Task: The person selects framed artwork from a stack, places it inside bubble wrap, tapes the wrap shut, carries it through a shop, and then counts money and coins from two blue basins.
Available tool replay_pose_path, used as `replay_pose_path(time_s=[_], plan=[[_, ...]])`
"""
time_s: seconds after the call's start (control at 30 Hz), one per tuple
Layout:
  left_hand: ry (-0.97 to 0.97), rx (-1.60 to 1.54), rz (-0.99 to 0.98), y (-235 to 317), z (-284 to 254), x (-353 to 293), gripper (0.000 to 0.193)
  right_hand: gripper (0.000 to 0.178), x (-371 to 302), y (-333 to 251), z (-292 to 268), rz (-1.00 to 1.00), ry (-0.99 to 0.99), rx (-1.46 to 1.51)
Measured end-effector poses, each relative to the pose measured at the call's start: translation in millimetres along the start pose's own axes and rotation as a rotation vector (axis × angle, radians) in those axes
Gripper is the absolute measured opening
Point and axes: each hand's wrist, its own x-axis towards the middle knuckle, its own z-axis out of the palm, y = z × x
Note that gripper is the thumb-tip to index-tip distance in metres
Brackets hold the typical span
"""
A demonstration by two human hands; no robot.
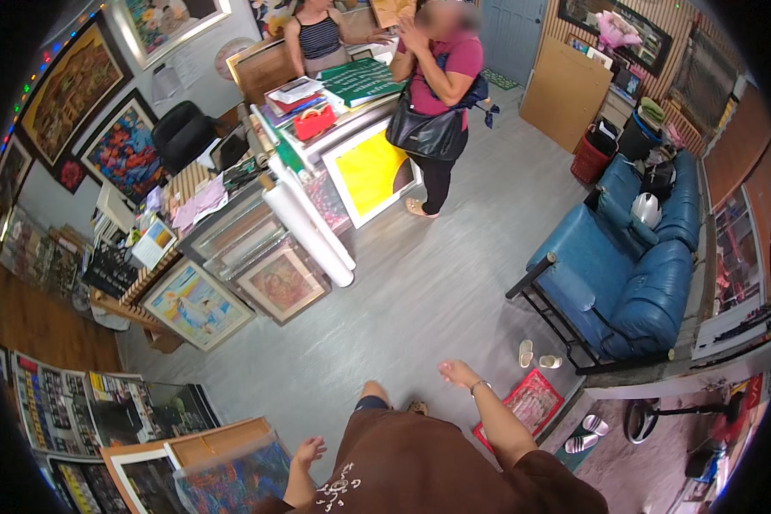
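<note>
My left hand (pixel 309 451) hangs low at my side with its fingers loosely bent and apart, holding nothing. Close to it are a framed blue, multicoloured picture under a clear wrap (pixel 236 480) and a tan board (pixel 218 435), both leaning at the lower left. Out in front of my body on the other side, my right hand (pixel 459 373) is held over the grey floor. Its fingers are loosely curled, nothing shows in them, and a bracelet (pixel 480 385) circles the wrist. A red mat (pixel 522 406) lies on the floor beside that forearm.
Framed pictures (pixel 199 301) and white rolls (pixel 308 236) lean against a cluttered counter (pixel 370 101). Two people stand there, one in a pink shirt (pixel 459 73), one in a striped top (pixel 317 38). A blue sofa (pixel 612 274) is at right, with slippers (pixel 527 353) nearby.
</note>
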Motion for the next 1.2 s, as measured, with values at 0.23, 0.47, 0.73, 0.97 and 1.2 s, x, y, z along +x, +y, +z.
replay_pose_path(time_s=[0.23, 0.47, 0.73, 0.97, 1.2], plan=[[0.108, 0.257, -0.144, 179.5, 80.1, 106.9, 0.052, 0.031, 65.4, -18.2, -202.1, -0.204, 0.423, 0.236], [0.19, 0.613, 0.292, 447.9, 234.1, 255.0, 0.047, 0.034, 29.3, 139.1, -277.6, 0.284, 0.708, 0.143], [-0.538, 0.464, 0.678, 786.5, 658.2, 259.5, 0.035, 0.028, 16.6, 191.5, -314.9, 0.657, 0.721, 0.78], [-0.644, 1.049, 0.758, 893.9, 905.7, 300.7, 0.033, 0.027, 162.6, 228.8, -382.9, 0.326, 0.554, 0.626], [-0.751, 1.174, 0.716, 941.0, 1040.4, 337.8, 0.041, 0.022, 235.5, 188.5, -732.1, 0.36, 0.686, 0.814]])
